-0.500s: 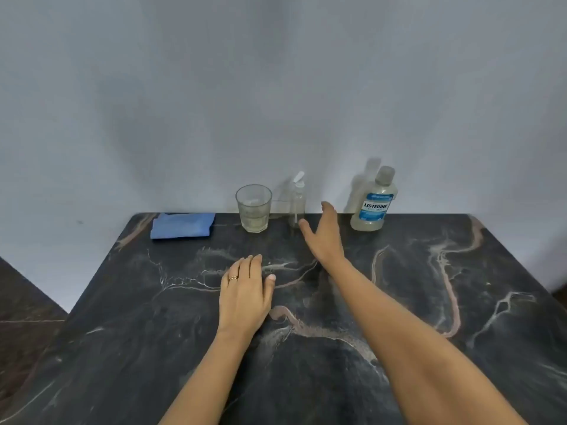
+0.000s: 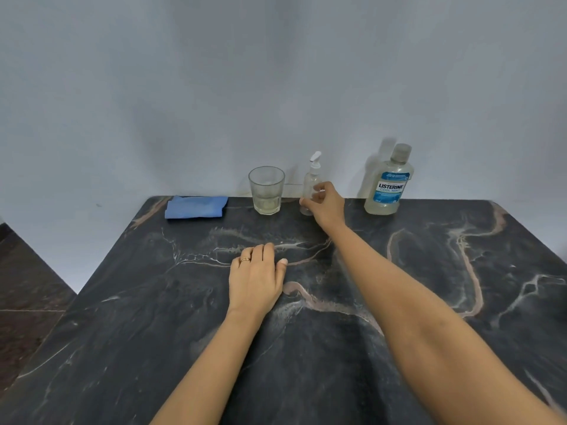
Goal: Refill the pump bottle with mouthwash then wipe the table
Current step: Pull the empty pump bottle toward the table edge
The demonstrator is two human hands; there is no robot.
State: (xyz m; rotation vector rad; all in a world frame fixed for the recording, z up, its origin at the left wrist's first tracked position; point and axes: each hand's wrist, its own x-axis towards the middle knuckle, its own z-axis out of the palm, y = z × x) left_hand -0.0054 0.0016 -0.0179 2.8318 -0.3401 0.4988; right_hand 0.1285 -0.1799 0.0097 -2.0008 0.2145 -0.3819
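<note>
A small clear pump bottle (image 2: 310,179) with a white pump head stands at the back of the dark marble table (image 2: 429,302). My right hand (image 2: 325,205) has its fingers wrapped around the bottle's lower body. The bottle still stands on the table. A Listerine mouthwash bottle (image 2: 389,185), capped, stands to the right against the wall. A folded blue cloth (image 2: 196,207) lies at the back left. My left hand (image 2: 256,279) rests flat on the table's middle, holding nothing, a ring on one finger.
A clear drinking glass (image 2: 267,190) with a little pale liquid stands just left of the pump bottle. A grey wall runs right behind the table. The floor shows past the table's left edge.
My right hand has reached forward and closed its fingers around the pump bottle. My left hand has stayed in place.
</note>
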